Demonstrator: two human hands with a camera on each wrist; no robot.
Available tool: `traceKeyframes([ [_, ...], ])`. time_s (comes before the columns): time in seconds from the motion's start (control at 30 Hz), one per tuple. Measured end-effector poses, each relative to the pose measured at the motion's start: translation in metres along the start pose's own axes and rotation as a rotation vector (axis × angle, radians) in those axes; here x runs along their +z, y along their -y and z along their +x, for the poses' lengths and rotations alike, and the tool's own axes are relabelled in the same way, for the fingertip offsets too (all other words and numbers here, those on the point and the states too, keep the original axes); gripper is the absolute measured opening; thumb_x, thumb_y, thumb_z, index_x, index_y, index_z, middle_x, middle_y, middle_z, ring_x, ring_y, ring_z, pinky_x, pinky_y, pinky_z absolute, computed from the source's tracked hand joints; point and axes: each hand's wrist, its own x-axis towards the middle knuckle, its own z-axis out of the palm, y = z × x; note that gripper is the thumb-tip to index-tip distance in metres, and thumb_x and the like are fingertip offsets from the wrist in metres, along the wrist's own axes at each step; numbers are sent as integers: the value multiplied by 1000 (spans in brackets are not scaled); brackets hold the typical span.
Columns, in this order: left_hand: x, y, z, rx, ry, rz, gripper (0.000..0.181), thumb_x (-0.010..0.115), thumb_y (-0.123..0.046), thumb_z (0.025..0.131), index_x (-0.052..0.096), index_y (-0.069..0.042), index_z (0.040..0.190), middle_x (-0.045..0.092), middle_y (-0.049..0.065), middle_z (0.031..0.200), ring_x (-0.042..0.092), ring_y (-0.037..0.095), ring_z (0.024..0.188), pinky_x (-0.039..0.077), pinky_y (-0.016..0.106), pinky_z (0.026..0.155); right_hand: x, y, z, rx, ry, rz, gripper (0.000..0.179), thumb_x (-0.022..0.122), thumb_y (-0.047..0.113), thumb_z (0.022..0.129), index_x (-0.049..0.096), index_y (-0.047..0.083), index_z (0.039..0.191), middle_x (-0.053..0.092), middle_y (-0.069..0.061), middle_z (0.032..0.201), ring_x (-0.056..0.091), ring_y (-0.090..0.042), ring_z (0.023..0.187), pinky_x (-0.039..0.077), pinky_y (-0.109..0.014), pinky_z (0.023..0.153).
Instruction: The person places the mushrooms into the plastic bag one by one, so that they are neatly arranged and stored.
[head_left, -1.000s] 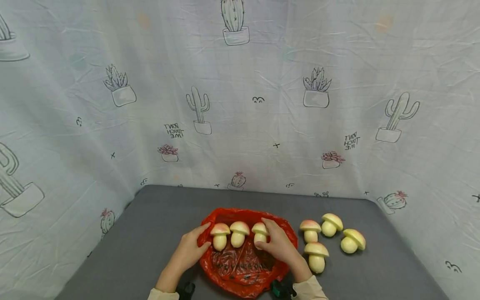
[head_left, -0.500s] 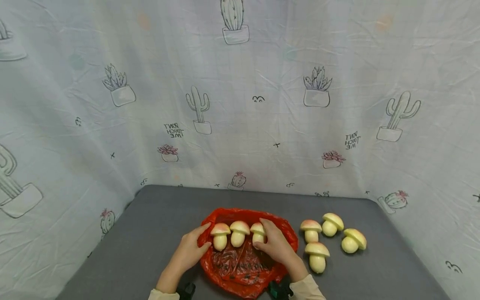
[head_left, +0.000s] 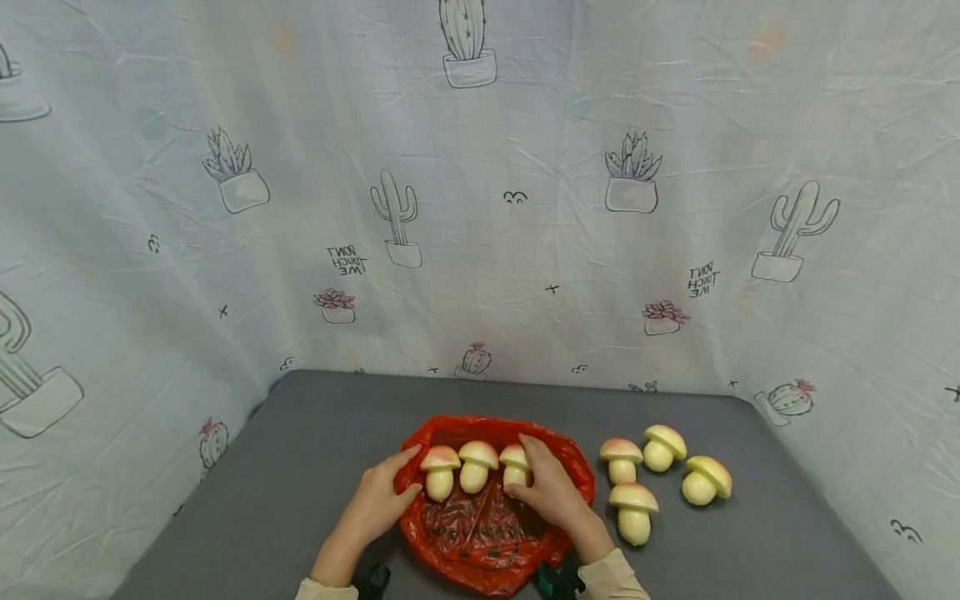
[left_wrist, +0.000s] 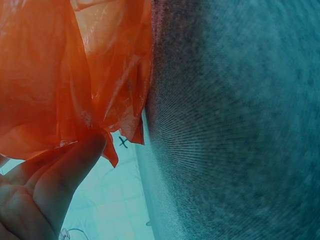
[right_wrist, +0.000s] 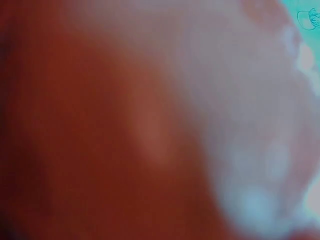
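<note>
A red plastic bag (head_left: 491, 581) lies opened out on the table in the head view, its rim spread wide. Two toy mushrooms, a left one (head_left: 440, 473) and a middle one (head_left: 476, 467), stand side by side inside it. My right hand (head_left: 557, 492) reaches into the bag and grips a third toy mushroom (head_left: 513, 467) between fingers and thumb, just right of the middle one. At the bag's left edge, my left hand (head_left: 378, 492) holds the rim; the left wrist view shows the thumb (left_wrist: 85, 162) against the orange-looking plastic (left_wrist: 45, 75). Blurred red fills most of the right wrist view.
Right of the bag, several more toy mushrooms (head_left: 633, 514) lie on the grey tabletop (head_left: 247, 492). A pale cloth (head_left: 480, 233) printed with cacti hangs behind the table and along both sides.
My right hand has shifted slightly left with its mushroom, bringing it closer to the middle one. The left hand has stayed at the bag's rim.
</note>
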Motion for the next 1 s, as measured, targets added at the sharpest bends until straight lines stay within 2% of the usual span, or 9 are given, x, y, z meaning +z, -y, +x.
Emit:
traceKeyframes([
  [0.4,2,2,0,4,-7,-3,54,71,-6,82,55,-7,134,56,20,131,54,39,119,51,50,89,-8,0,-2,31,22,20,78,75,27,81,37,-3,142,42,-23,142,42,-41,129,38,-55,101],
  [0.73,1,1,-2,13,-6,7,53,70,-5,82,55,-5,133,56,22,130,54,39,118,51,50,88,-26,0,-8,79,44,120,71,72,33,84,42,5,142,44,-16,143,43,-38,130,42,-55,99],
  [0.9,1,1,-2,14,-15,3,53,70,-5,82,55,-4,133,56,23,130,55,39,117,51,50,88,-39,-2,-11,77,35,253,70,71,27,84,40,6,143,43,-15,145,42,-36,132,40,-51,102],
  [1.0,0,0,2,21,-19,2,53,70,-4,82,55,-4,133,56,22,130,54,39,118,51,49,88,-47,-4,-12,75,16,284,70,71,25,85,39,5,144,42,-15,146,40,-36,133,37,-49,105],
])
